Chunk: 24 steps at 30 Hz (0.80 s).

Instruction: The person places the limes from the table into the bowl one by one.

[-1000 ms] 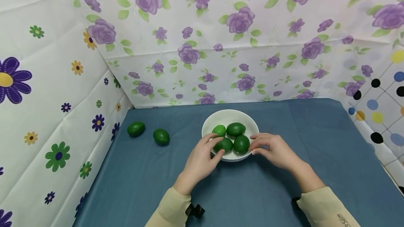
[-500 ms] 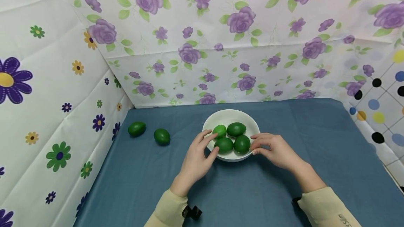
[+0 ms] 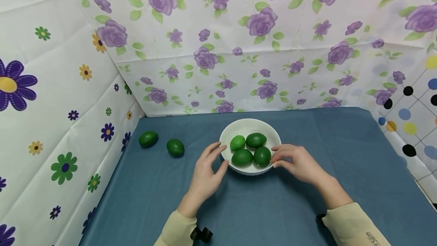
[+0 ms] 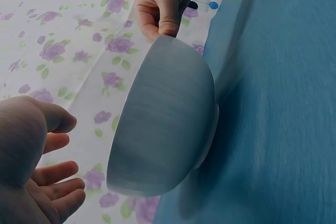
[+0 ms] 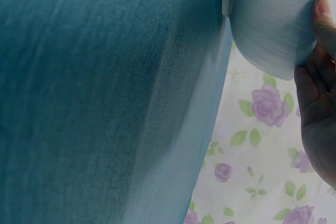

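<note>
A white bowl [image 3: 250,125] stands on the blue cloth, holding three dark green oval fruits and one brighter green, lime-like fruit [image 3: 237,143]. The dark ones are a fruit at the back [image 3: 256,140], one at the front left [image 3: 242,157] and one at the front right [image 3: 262,156]. At the bowl's left rim my left hand [image 3: 206,174] has its fingers spread, holding nothing; the left wrist view shows a gap between it and the bowl [image 4: 163,119]. My right hand [image 3: 298,162] pinches the right rim between thumb and fingers, thumb outside in the right wrist view.
Two more dark green fruits, one at the far left [image 3: 148,139] and one nearer the bowl [image 3: 175,147], lie on the blue tablecloth [image 3: 256,212]. A flowered curtain [image 3: 211,82] rises behind the table, with patterned sheets at both sides.
My left hand has drawn back to the left and down, from over the front-left fruit to outside the bowl's rim. My right hand stays on the rim, and the fruits keep their places.
</note>
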Each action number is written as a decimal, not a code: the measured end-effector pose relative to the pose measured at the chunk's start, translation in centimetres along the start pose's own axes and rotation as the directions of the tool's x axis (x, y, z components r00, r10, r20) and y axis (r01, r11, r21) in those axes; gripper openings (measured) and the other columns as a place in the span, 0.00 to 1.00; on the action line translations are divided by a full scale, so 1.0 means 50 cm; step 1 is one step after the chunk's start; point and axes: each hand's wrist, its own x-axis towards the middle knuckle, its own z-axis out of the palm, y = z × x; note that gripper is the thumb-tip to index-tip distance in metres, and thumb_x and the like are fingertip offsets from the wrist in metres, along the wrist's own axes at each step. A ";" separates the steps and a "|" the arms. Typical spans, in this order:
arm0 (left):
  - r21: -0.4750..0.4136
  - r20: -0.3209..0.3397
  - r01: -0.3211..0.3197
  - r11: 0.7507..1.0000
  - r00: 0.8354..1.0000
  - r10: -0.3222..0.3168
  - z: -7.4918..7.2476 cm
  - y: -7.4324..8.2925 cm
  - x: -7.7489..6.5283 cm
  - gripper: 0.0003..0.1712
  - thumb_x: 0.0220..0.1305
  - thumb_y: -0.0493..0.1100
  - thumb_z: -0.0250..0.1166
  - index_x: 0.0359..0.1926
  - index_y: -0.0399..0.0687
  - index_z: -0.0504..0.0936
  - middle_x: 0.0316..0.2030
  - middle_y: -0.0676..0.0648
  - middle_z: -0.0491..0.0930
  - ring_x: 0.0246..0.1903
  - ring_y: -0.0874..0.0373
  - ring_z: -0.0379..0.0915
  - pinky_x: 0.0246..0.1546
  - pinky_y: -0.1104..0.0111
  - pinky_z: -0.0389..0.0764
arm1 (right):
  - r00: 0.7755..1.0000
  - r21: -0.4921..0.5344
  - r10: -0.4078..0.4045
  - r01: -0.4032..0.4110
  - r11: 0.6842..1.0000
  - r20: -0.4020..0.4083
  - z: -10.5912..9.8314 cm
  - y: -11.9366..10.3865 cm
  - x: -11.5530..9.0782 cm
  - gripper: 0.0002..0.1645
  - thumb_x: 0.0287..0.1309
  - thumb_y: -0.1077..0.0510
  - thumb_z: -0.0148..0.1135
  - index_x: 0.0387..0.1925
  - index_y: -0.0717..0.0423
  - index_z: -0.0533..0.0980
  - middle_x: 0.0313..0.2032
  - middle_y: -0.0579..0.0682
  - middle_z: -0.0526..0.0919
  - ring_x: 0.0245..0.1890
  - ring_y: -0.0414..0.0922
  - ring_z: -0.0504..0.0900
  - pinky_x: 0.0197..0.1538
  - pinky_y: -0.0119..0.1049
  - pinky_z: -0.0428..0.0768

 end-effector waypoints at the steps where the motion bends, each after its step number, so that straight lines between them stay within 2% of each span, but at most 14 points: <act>1: -0.001 -0.008 0.001 1.000 1.000 -0.001 -0.003 -0.002 -0.002 0.25 0.73 0.38 0.71 0.69 0.45 0.83 0.69 0.41 0.76 0.67 0.46 0.76 0.62 0.46 0.82 | 1.000 -0.003 -0.002 0.002 1.000 -0.002 0.000 0.000 0.000 0.13 0.57 0.61 0.81 0.39 0.38 0.91 0.44 0.33 0.90 0.64 0.48 0.83 0.64 0.46 0.83; 5: 0.002 -0.028 0.018 1.000 0.999 -0.018 -0.015 -0.011 -0.011 0.25 0.73 0.37 0.71 0.68 0.44 0.83 0.69 0.41 0.76 0.68 0.45 0.75 0.64 0.45 0.81 | 1.000 -0.004 -0.003 0.003 1.000 -0.007 0.001 -0.001 0.000 0.13 0.56 0.61 0.81 0.39 0.39 0.91 0.44 0.34 0.90 0.63 0.48 0.83 0.64 0.45 0.83; 11: 0.000 -0.038 0.070 0.998 0.997 -0.070 -0.029 -0.027 -0.020 0.25 0.74 0.38 0.71 0.69 0.48 0.82 0.70 0.48 0.75 0.70 0.49 0.72 0.66 0.48 0.79 | 1.000 -0.003 0.006 -0.006 1.000 -0.009 0.000 -0.002 -0.001 0.14 0.57 0.60 0.81 0.39 0.35 0.90 0.45 0.35 0.90 0.64 0.48 0.83 0.64 0.46 0.84; 15: -0.004 -0.045 0.079 0.997 0.996 -0.079 -0.036 -0.035 -0.024 0.25 0.74 0.38 0.71 0.70 0.48 0.82 0.70 0.47 0.75 0.70 0.48 0.72 0.66 0.47 0.80 | 1.000 -0.002 0.006 -0.006 1.000 -0.010 -0.001 -0.003 -0.001 0.15 0.57 0.60 0.81 0.39 0.35 0.90 0.44 0.34 0.90 0.64 0.47 0.83 0.64 0.45 0.83; 19: -0.031 -0.037 0.123 0.992 0.992 -0.124 -0.044 -0.038 -0.027 0.24 0.75 0.38 0.69 0.70 0.48 0.82 0.70 0.48 0.75 0.71 0.49 0.71 0.67 0.45 0.78 | 1.000 0.002 0.003 -0.003 1.000 -0.010 -0.001 -0.003 0.000 0.14 0.57 0.61 0.81 0.39 0.37 0.90 0.44 0.33 0.90 0.64 0.48 0.83 0.64 0.43 0.83; 24: -0.116 -0.033 0.188 0.975 0.981 -0.193 -0.053 -0.043 -0.031 0.23 0.76 0.36 0.68 0.69 0.48 0.83 0.69 0.49 0.76 0.71 0.51 0.71 0.70 0.48 0.77 | 1.000 0.007 0.006 -0.006 1.000 -0.012 0.001 -0.001 -0.001 0.13 0.56 0.60 0.81 0.39 0.38 0.91 0.45 0.35 0.90 0.64 0.48 0.83 0.64 0.43 0.83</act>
